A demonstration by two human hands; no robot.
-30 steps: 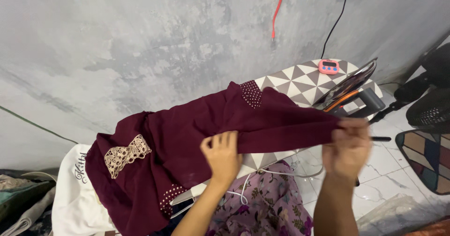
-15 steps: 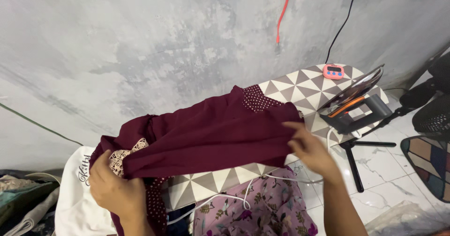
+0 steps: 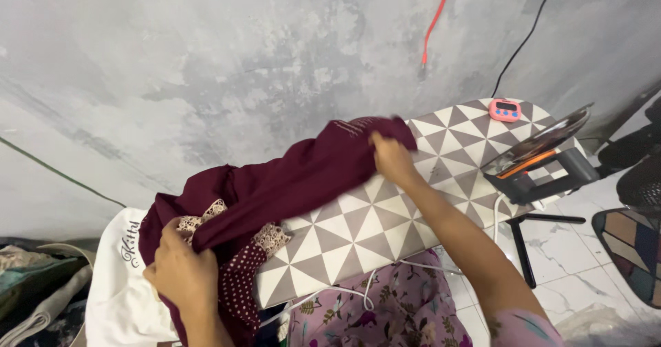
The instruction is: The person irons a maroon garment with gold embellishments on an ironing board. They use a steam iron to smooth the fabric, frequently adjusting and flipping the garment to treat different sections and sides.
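Observation:
A maroon garment [image 3: 289, 182] with beige lace trim and dotted panels lies bunched across the left part of an ironing board [image 3: 385, 216] covered in grey and white triangles. My left hand [image 3: 182, 275] grips the garment's near left end by the lace. My right hand [image 3: 389, 158] reaches over the board and clutches the garment's far end. An electric iron [image 3: 540, 158] stands on its heel at the board's right end, beside a small pink timer [image 3: 505, 110].
A grey plastered wall rises behind the board, with a red cord [image 3: 437, 16] and a black cable [image 3: 527, 34] hanging down it. White printed cloth [image 3: 124, 285] hangs at the left. A fan [image 3: 637, 161] and patterned mat [image 3: 630, 247] sit on the tiled floor at right.
My left hand slid left along the garment to its lace end. My right hand carried the other end up and back across the board, baring much of the triangle cover.

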